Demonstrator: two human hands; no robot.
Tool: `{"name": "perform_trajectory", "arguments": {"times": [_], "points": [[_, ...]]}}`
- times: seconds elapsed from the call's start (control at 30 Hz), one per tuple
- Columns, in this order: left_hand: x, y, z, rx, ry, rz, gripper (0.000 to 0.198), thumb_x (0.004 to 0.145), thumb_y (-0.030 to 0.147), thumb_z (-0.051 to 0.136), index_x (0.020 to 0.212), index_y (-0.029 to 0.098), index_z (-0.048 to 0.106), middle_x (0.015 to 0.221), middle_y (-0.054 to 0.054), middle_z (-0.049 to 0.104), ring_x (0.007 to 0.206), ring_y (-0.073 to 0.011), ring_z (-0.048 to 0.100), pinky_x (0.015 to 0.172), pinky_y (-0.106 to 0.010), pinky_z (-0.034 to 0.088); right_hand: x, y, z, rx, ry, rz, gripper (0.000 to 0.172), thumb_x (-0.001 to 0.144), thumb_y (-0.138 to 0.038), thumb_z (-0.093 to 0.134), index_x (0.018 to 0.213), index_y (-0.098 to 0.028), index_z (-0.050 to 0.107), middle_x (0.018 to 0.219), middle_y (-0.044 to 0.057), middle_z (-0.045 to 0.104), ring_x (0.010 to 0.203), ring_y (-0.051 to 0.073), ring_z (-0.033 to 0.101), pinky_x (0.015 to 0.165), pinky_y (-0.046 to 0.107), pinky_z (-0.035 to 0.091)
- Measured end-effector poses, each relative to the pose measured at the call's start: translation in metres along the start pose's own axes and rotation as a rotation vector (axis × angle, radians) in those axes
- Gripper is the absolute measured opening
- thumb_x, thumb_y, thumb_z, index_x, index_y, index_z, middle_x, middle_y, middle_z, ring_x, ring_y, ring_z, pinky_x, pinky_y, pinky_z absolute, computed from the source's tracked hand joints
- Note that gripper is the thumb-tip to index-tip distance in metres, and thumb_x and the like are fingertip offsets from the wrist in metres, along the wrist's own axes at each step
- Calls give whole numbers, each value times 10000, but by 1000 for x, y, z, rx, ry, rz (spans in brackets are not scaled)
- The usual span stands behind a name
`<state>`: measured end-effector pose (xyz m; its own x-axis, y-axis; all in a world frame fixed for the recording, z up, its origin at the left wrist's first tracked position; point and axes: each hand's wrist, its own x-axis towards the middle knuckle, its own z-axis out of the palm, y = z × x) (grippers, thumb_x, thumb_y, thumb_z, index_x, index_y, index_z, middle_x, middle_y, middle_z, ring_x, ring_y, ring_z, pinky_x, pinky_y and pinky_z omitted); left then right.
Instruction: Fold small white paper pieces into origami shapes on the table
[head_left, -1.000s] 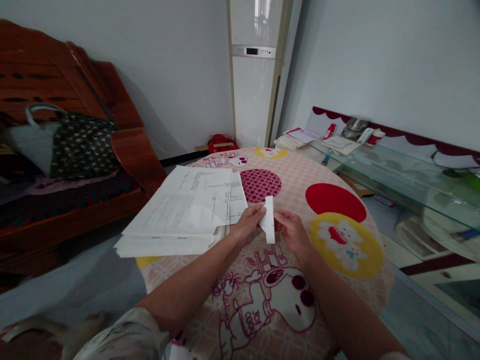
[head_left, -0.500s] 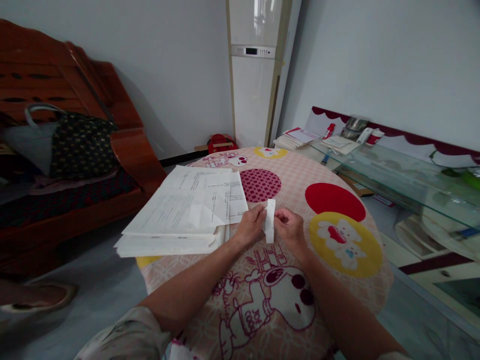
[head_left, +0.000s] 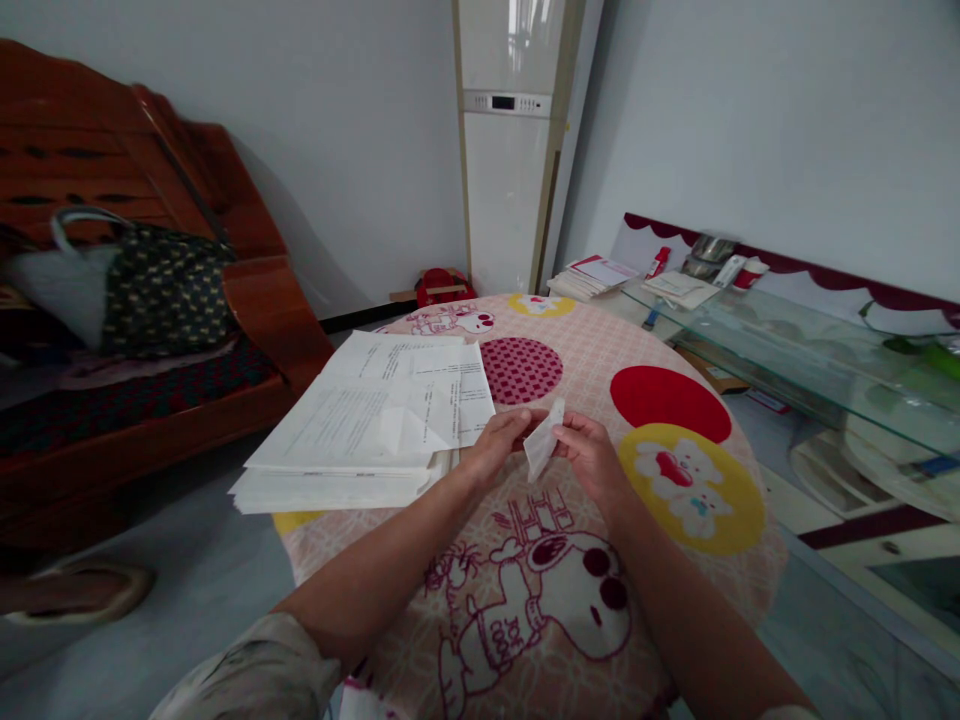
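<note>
Between my two hands, above the table, is a small folded piece of white paper (head_left: pixel 540 450), tilted with its narrow end up and to the right. My left hand (head_left: pixel 501 440) grips its left side, thumb and fingers closed on it. On the right edge, my right hand (head_left: pixel 589 450) pinches the same paper between thumb and fingers. A thick stack of printed paper sheets (head_left: pixel 337 420) lies just left of my hands. On top of that stack rests a folded white paper piece (head_left: pixel 409 430).
A patterned cloth (head_left: pixel 585 340) covers the round table. To the right stands a glass-topped cabinet (head_left: pixel 780 350) bearing papers and small containers. A wooden bench (head_left: pixel 262 310) with bags (head_left: pixel 165 290) is at left, near a person's foot (head_left: pixel 90 590). Behind stands a white air conditioner (head_left: pixel 502 190).
The folded paper has turned from an upright narrow strip to a slanted, wider shape. My right hand has moved slightly left and now pinches its edge.
</note>
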<state>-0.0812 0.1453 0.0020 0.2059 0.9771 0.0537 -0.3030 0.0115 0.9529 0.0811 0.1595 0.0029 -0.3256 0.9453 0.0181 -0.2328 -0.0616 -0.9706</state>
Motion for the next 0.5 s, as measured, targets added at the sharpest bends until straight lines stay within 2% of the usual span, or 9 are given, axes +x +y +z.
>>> {"name": "perform_trajectory", "arguments": {"times": [0.1,0.3,0.4,0.5], "points": [[-1,4,0,-36,-35,-21,457,744,502,764,1009,130,753,948,-111,731,801,-191,649,755,-296,480,-1,-2,-1,28,-58,33,175,690,-345,711,772,-190,709,732,41,727,647,201,667,660,337,528],[-1,7,0,-38,-24,-49,400,683,444,823,920,138,724,836,-56,679,715,-129,592,680,-244,464,0,-3,0,32,-61,91,148,676,-338,700,711,-194,707,665,46,714,626,204,664,611,321,513],[-1,8,0,-34,-19,-55,371,688,434,821,860,132,689,716,-18,610,596,-81,508,541,-191,385,-1,-3,0,64,-45,115,146,669,-341,727,693,-200,694,634,29,694,555,170,615,569,295,487],[-3,11,0,-48,-37,-110,371,707,451,809,752,137,616,551,41,494,453,-40,378,417,-164,253,0,-2,0,81,-8,147,159,634,-332,751,662,-200,668,586,9,655,499,141,549,509,266,440]]}}
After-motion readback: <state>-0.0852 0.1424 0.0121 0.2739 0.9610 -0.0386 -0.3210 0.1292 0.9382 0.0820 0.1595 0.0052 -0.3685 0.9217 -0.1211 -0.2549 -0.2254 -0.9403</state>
